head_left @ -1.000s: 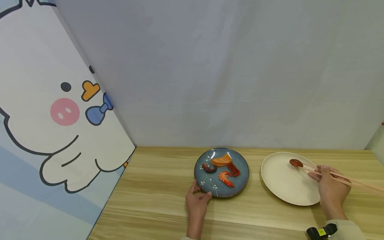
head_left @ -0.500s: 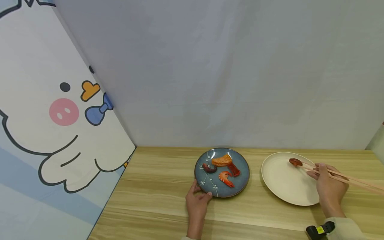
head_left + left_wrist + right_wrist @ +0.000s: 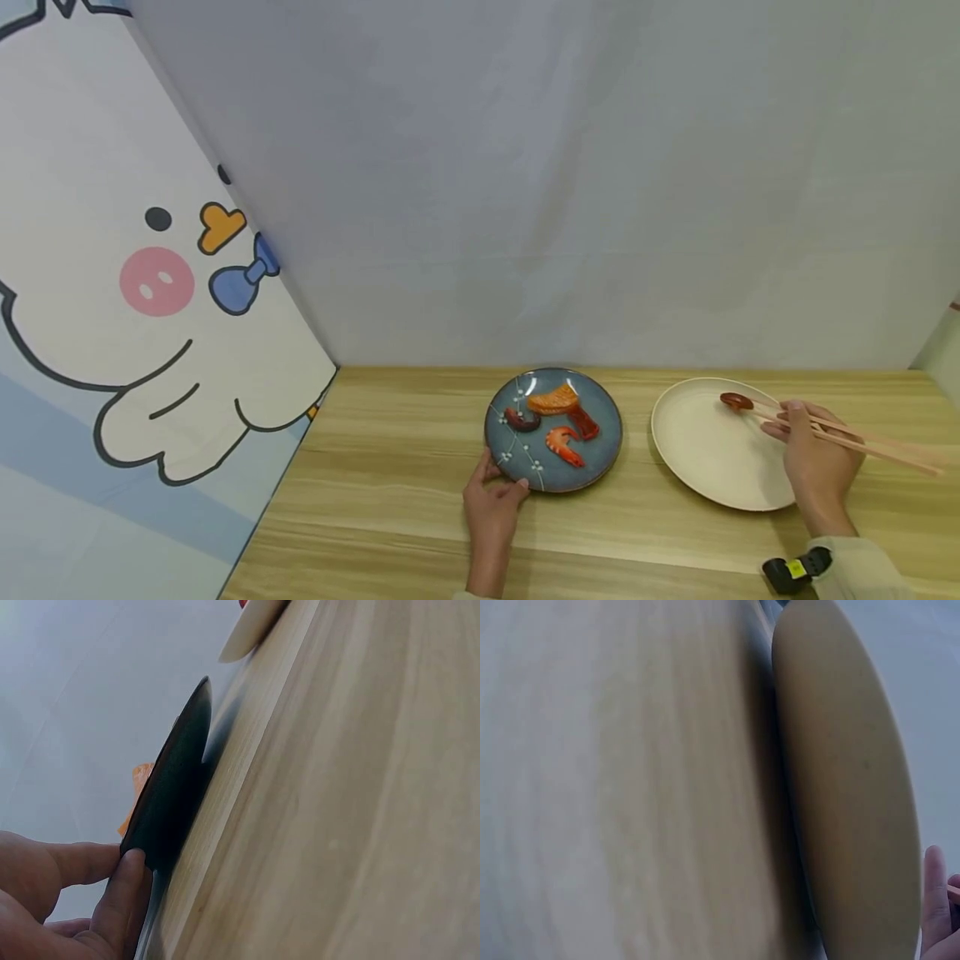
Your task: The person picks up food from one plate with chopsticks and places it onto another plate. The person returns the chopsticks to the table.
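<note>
In the head view, my left hand (image 3: 492,504) pinches the near-left rim of a dark blue plate (image 3: 551,477) with white blossom branches. The left wrist view shows thumb and fingers of that hand on the plate's edge (image 3: 169,780). On the plate lie an orange slice (image 3: 552,400), a dark curled piece (image 3: 522,420), a red strip (image 3: 583,423) and a shrimp (image 3: 564,447). My right hand (image 3: 821,457) holds wooden chopsticks (image 3: 862,446) over the right side of a cream plate (image 3: 705,458). A glossy red-brown oval food piece (image 3: 737,402) is at their tips.
Both plates stand on a light wooden table (image 3: 390,475). Behind it hangs a pale grey cloth (image 3: 562,183). A panel with a cartoon figure (image 3: 150,333) stands at the left. A black device (image 3: 795,571) is strapped to the right wrist.
My right hand with the chopsticks has moved slightly left, and the red-brown piece at their tips has shifted a little left too. My left hand stays on the blue plate's rim.
</note>
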Available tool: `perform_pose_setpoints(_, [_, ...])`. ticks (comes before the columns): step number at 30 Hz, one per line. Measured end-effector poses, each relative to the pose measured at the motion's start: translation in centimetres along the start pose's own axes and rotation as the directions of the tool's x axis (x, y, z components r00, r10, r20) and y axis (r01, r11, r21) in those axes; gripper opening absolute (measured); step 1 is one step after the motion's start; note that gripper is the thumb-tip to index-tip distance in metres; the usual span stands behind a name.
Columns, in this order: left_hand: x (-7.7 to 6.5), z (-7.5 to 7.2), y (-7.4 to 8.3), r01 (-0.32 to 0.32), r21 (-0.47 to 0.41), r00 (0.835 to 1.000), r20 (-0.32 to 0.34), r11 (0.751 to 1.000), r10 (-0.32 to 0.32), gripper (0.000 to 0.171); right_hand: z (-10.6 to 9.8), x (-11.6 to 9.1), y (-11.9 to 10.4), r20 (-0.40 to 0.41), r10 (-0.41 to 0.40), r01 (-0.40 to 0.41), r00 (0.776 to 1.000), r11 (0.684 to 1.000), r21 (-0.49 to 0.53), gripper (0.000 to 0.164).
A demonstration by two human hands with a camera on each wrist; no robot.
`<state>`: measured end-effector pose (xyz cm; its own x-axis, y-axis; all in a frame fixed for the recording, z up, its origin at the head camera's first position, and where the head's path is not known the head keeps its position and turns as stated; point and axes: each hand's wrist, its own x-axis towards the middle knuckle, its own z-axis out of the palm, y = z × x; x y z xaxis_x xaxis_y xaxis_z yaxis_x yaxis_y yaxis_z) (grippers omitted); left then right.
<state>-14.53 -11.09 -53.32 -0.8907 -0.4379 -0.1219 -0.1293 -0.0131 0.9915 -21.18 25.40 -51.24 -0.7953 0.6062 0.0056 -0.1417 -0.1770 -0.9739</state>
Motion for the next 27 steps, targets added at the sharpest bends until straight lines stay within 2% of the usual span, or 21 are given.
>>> perform_pose_setpoints(9, [0.2,-0.05,-0.28,-0.005,0.006,1.0,-0.007,1.0,0.005,0.081,0.11,-0.16,0.05,0.016,-0.002,0.002,1.0,0.999,-0.034,0.029])
perform_pose_setpoints(21, [0.16,-0.06,-0.4,0.002,-0.006,1.0,-0.002,1.0,-0.002,0.081,-0.19,-0.26,0.39,0.011,-0.022,0.022,1.0,1.0,-0.014,0.029])
perform_pose_setpoints(27, [0.23,-0.05,-0.54,-0.004,0.002,1.0,-0.005,1.0,0.004,0.081,-0.49,-0.37,0.18,0.004,-0.005,0.005,1.0,1.0,-0.01,0.029])
